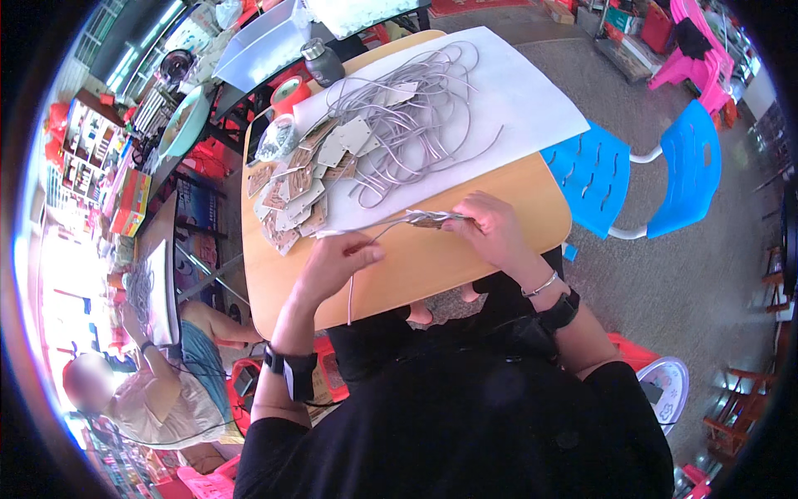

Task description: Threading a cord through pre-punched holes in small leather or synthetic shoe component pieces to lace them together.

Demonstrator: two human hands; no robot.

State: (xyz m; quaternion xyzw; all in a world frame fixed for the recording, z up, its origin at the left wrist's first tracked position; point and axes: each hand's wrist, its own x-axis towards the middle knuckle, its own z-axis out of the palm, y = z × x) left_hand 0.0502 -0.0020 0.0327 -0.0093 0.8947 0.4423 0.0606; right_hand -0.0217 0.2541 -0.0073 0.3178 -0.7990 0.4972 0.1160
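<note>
Over the near part of the tan table (pixel 399 274) both hands are raised. My left hand (pixel 337 262) is closed with its fingers curled round a thin grey cable (pixel 350 295), one end of which hangs down below the fingers. My right hand (pixel 490 229) pinches a small thin board (pixel 428 219), seen nearly edge-on; the cable runs between it and my left hand. Beyond the left hand lies a heap of similar boards (pixel 291 195), white on one face and brown on the other. A tangle of grey cables (pixel 424 125) spreads over a white sheet (pixel 532 108).
At the table's far left stand a dark bottle (pixel 322 62), an orange tape roll (pixel 289 94) and a clear bag of small parts (pixel 277 139). A blue chair (pixel 686 170) adjoins the right edge. Another person (pixel 166 382) sits at a table on the left.
</note>
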